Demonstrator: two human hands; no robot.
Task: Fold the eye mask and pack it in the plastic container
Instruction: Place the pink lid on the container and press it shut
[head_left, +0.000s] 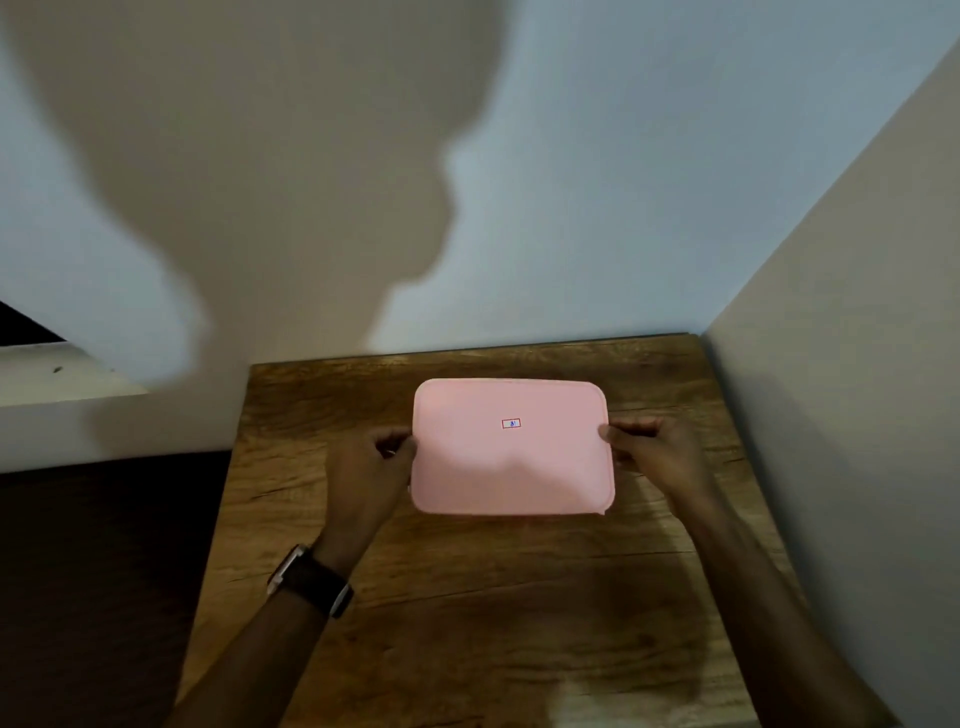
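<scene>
A pink plastic container (511, 457) with its lid on lies flat near the back of the wooden table (467, 623). A small red-framed label sits on the lid's middle. My left hand (382, 460) pinches the container's left edge, fingers curled around it. At the right edge, my right hand (652, 447) grips in the same way. The eye mask is not visible; whatever is inside the container is hidden by the lid.
The table stands in a corner, with a pale wall behind it and another wall close on the right. A dark floor area lies to the left of the table. My left wrist carries a dark watch (311, 579).
</scene>
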